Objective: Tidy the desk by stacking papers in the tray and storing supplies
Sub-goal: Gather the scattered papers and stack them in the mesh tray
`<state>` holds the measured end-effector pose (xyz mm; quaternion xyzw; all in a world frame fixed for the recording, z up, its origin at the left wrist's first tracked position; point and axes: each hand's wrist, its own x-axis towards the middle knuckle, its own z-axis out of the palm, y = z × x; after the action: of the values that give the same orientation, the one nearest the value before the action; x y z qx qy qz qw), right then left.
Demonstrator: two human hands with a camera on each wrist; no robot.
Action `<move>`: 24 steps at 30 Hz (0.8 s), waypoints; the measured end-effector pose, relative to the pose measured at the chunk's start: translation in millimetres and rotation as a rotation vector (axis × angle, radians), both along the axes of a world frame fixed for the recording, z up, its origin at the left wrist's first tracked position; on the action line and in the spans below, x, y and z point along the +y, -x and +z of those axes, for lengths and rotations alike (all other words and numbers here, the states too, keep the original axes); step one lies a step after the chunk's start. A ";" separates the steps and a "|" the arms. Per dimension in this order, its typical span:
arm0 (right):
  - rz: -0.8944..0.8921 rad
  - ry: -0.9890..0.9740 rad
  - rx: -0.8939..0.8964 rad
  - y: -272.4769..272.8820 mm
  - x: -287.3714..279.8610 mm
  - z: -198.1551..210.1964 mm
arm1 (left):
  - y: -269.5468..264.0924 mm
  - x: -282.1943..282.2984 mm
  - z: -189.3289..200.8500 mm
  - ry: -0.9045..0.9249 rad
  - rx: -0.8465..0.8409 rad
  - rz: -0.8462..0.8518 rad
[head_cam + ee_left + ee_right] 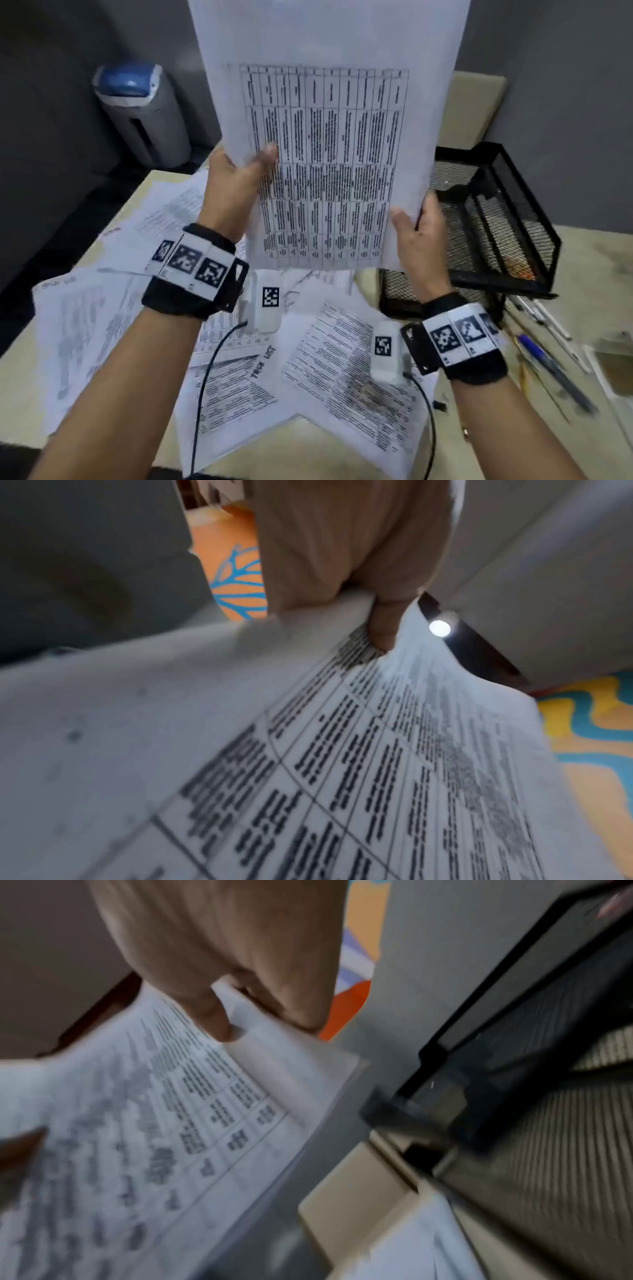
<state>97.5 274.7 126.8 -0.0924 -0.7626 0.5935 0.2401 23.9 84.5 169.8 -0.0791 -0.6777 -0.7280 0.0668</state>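
Note:
I hold a white sheet with a printed table upright above the desk, between both hands. My left hand pinches its left edge, thumb on the printed side; the same pinch shows in the left wrist view on the sheet. My right hand pinches the lower right corner, as the right wrist view shows on the sheet. A black mesh tray stands to the right of the sheet. Several loose printed papers lie scattered on the desk below.
Several pens lie on the desk at the right, in front of the tray. A grey bin with a blue lid stands on the floor beyond the desk's far left. Cables run from both wrist cameras toward me.

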 end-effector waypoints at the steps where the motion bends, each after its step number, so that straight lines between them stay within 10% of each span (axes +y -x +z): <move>1: -0.068 -0.036 0.036 -1.7 18.3 9.0 | 6.0 20.9 5.7 0.013 -0.019 -0.018; 9: -0.448 -0.238 -0.105 -0.1 164.6 17.7 | -4.5 177.7 -21.2 0.265 -0.207 -0.168; 18: -0.310 -0.465 -0.647 -0.6 214.7 -31.4 | -13.7 261.1 -80.0 1.029 -0.219 -0.313; 24: -0.206 -0.699 -0.659 -10.3 223.1 -57.7 | -22.5 267.8 -90.9 1.282 -0.219 -0.295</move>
<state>107.8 497.7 69.0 -0.2641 -0.9384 0.2145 0.0600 46.5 352.2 79.0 -0.1205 -0.9613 -0.1866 -0.1630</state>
